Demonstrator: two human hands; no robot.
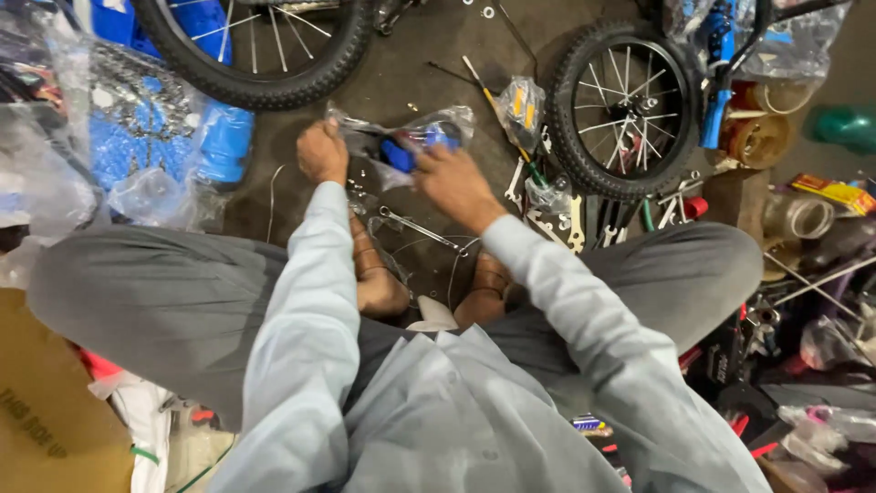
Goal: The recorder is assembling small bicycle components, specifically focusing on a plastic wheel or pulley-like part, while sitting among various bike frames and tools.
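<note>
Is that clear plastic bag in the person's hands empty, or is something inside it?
Not empty. The clear plastic bag, held between the left hand and right hand, shows blue and dark parts through the plastic.

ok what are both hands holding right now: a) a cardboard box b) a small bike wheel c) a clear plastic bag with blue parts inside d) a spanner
c: the left hand and right hand grip opposite ends of the clear plastic bag with blue parts inside; the small wheel lies apart on the floor.
</note>
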